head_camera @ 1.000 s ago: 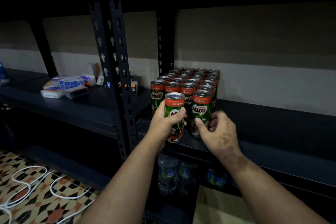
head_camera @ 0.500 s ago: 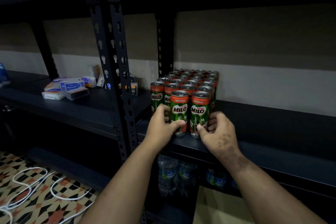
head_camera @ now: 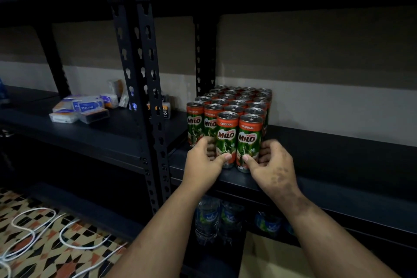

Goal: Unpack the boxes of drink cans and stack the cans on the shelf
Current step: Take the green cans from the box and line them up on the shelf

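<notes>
A: While both hands sit on the front pair, what's the step, and how do I do it right?

B: Seating two cans at the front of the block. Left hand (head_camera: 204, 161) grips the left front can (head_camera: 226, 140), thumb across the label low down, fingers curled round behind it. Right hand (head_camera: 269, 165) does the same on the right front can (head_camera: 249, 142): thumb on the front, fingers wrapped round the far side. So both sets of fingers are clamped on a can, not spread.

A: Where are the cans exactly?

B: Upright on the shelf (head_camera: 327, 165), near its front edge, touching each other or v. close to it, right in front of the can block (head_camera: 239, 99). Block stands in neat rows back toward the wall.

A: Tips?

B: Judgement only: slide them back flat on their bases, don't tip them, till they meet the row behind. Push low, where the thumbs already are, so the tops don't rock. Keep labels facing out like the rest. Row looks only half filled; two more spots to the left, by the post (head_camera: 144, 97), I think.

A: Risks?

B: Tall, slim cans; a knock could topple neighbours. Let go one hand at a time. Water bottles (head_camera: 207, 216) sit on the level below, and what looks like a cardboard box (head_camera: 270, 255) is low down, prob. the next supply.
</notes>
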